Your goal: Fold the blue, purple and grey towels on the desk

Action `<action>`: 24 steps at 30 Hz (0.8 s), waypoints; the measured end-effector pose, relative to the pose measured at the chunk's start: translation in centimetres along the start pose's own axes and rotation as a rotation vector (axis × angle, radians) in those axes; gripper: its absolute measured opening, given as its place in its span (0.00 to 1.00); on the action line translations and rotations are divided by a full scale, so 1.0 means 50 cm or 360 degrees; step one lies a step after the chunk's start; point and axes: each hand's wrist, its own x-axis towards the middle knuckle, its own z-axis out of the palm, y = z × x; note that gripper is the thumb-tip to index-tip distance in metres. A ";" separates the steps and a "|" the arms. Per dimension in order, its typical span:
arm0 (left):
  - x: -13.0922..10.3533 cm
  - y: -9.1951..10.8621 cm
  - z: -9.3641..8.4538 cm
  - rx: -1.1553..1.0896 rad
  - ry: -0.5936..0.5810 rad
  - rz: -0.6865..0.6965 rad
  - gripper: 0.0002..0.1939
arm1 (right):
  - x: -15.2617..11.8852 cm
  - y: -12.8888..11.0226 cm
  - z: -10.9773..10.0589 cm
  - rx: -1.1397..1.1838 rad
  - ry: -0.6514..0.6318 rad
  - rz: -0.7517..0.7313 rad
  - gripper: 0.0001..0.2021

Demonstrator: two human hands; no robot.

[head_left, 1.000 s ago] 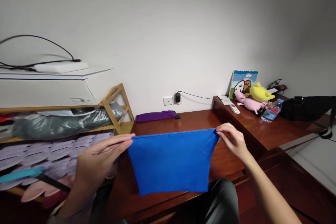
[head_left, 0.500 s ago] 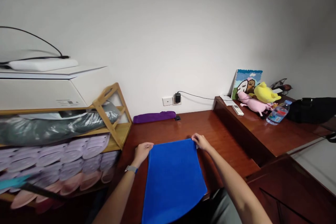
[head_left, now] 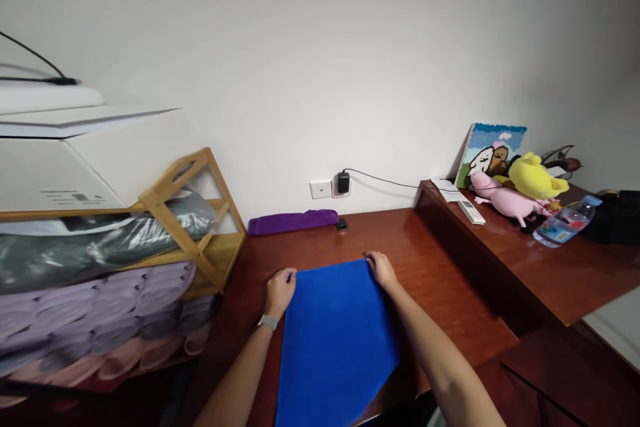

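Wall: pale, filling the upper part of the frame behind everything (head_left: pixel 280 80).
Tabletop: red-brown, running through the middle and lower part of the frame (head_left: pixel 430 293); both my hands are over it.
Rack: wooden, on the left of the frame, with slippers (head_left: pixel 165 290) on its lower levels (head_left: pixel 223 255).
Box: white, on top of the rack, upper left (head_left: pixel 125 160).
Cloth: blue, spread on the tabletop at lower centre, its near end cut off by the bottom of the frame (head_left: pixel 335 333). I judge it light, soft and limp, not fragile; it should slide easily and may ruck up if I push it from one side.
Purple bundle: lying against the wall, left of centre, well apart from the cloth (head_left: pixel 293 221).
Bottle: clear plastic, tilted, on the right of the frame (head_left: pixel 565 223).
Left hand: fingers curled in, gripping the cloth's far left corner (head_left: pixel 280 290).
Right hand: fingers bent down, gripping the far right corner (head_left: pixel 382 269).
Corners: the best hold, I think; a light pinch at each, pulled evenly apart, should keep the far edge taut.
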 end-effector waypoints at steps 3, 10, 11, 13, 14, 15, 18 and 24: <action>-0.023 0.017 0.007 0.0036 0.0068 0.0115 0.21 | -0.017 -0.006 0.016 0.0026 0.0121 0.0022 0.19; -0.210 -0.002 -0.025 0.0283 -0.0026 0.0582 0.21 | -0.275 0.054 -0.018 0.0256 0.0468 0.0273 0.23; -0.232 -0.013 -0.030 0.0347 -0.0026 0.0603 0.22 | -0.325 0.064 -0.024 0.0338 0.0395 0.0399 0.24; -0.261 -0.030 -0.038 0.0418 -0.0017 0.0599 0.23 | -0.409 0.070 -0.030 0.0542 0.0154 0.0587 0.27; -0.267 -0.035 -0.040 0.0435 -0.0015 0.0594 0.23 | -0.437 0.066 -0.031 0.0645 0.0017 0.0629 0.29; -0.269 -0.036 -0.041 0.0445 -0.0013 0.0589 0.23 | -0.456 0.057 -0.031 0.0716 -0.0096 0.0628 0.30; -0.265 -0.025 -0.040 0.0456 -0.0016 0.0573 0.24 | -0.461 0.016 -0.032 0.0648 -0.0078 0.0477 0.30; -0.264 -0.011 -0.043 0.0446 -0.0043 0.0548 0.25 | -0.427 -0.017 -0.039 0.0762 0.0102 0.0431 0.30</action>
